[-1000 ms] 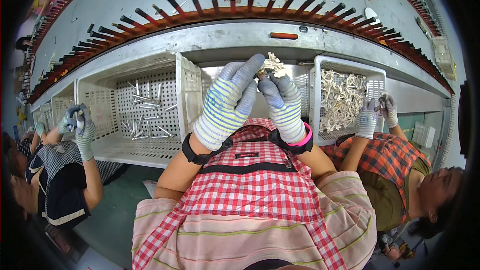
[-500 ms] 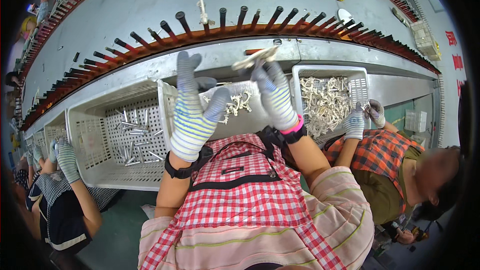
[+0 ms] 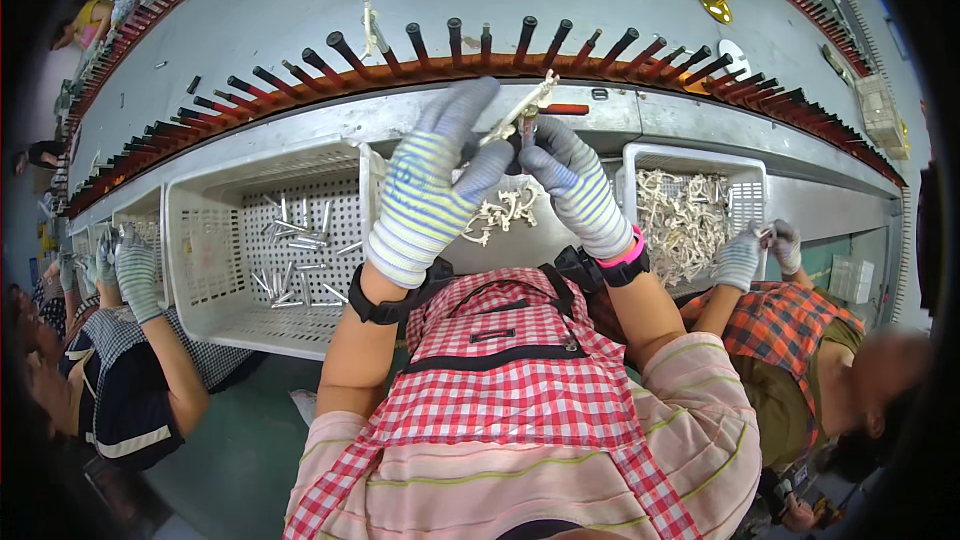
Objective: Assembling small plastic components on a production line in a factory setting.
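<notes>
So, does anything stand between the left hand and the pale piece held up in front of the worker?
Nothing visible does. The pale piece reaches right up to the left hand, though contact is unclear. The right hand is on its other side, and the loose pale pieces lie lower in view, out of the way.

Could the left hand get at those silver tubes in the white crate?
Likely yes: the silver tubes lie uncovered in the open-topped crate; the left hand need only clear its side wall.
</notes>
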`<state>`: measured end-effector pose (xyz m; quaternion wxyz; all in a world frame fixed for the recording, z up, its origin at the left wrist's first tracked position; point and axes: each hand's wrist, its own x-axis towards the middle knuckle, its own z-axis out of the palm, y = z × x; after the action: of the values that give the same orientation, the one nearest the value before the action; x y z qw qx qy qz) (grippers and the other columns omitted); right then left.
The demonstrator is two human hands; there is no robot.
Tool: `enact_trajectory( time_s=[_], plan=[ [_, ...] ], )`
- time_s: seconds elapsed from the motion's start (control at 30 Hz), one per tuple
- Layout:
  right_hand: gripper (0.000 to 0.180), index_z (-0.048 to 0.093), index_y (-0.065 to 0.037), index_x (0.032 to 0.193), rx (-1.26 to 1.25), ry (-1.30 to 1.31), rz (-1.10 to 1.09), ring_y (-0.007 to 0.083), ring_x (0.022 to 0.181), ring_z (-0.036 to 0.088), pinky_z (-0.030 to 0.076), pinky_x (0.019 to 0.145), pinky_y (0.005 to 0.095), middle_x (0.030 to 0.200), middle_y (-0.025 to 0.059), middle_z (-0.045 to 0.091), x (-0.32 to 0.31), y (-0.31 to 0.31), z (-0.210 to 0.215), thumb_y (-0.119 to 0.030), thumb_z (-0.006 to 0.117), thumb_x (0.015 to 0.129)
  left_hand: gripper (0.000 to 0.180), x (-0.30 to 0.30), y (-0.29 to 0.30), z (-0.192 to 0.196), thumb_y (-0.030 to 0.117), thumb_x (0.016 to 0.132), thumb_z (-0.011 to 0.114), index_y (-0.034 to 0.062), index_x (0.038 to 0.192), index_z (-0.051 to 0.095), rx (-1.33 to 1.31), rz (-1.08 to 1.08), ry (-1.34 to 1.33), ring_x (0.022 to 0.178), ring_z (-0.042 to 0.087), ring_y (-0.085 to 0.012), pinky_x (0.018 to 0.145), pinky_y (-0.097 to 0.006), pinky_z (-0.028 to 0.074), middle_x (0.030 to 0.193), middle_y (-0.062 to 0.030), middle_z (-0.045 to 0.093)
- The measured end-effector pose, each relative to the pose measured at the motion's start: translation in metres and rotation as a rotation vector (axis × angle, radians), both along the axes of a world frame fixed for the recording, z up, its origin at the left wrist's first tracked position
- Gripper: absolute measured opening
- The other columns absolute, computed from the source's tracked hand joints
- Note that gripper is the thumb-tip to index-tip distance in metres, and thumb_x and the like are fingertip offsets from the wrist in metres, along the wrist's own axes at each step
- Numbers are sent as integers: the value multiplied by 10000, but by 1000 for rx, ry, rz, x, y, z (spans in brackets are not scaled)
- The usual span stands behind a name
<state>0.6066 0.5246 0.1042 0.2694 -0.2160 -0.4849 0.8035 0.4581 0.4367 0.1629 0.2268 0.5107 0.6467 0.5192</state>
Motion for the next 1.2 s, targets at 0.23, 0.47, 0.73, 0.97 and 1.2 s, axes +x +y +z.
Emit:
enact_trajectory(
  time_s=[0.23,0.47,0.73,0.97,1.2],
  plan=[
    [286,537,-13,1157,257,-245,-12,107,853,551,457,764,248,950,56,589,14,-6,-44,-101,553,885,285,-5,-18,-23,143,864,596,17,1119,588,-208,104,-263,732,578,-138,665,-251,472,891,-86,629],
    [203,653,-121,965,1303,-1115,-661,313,860,577,444,796,420,942,142,606,68,134,-150,-143,629,765,287,-18,-52,-41,148,887,574,-5,1129,576,-182,356,-591,640,534,-64,592,-207,438,867,-59,644],
    [330,567,-94,1001,1459,-808,-585,325,853,549,434,735,468,931,120,572,39,77,-139,-80,631,678,287,-13,-100,-41,159,908,538,19,1157,563,-204,460,-598,664,532,-71,636,-215,448,908,-62,631],
    [267,607,-79,966,1248,-831,-64,333,875,566,461,770,445,923,145,584,10,17,-242,-106,602,700,285,5,-115,-26,146,916,506,3,1156,560,-244,467,-530,691,536,-86,655,-235,458,950,-68,618],
    [324,564,-44,1093,1011,-1847,-398,343,1093,515,454,890,393,1220,201,486,100,79,-295,-159,567,790,282,17,-125,-35,121,910,508,10,1164,560,-325,554,-624,692,539,-87,659,-232,456,941,-68,626]
  ],
)
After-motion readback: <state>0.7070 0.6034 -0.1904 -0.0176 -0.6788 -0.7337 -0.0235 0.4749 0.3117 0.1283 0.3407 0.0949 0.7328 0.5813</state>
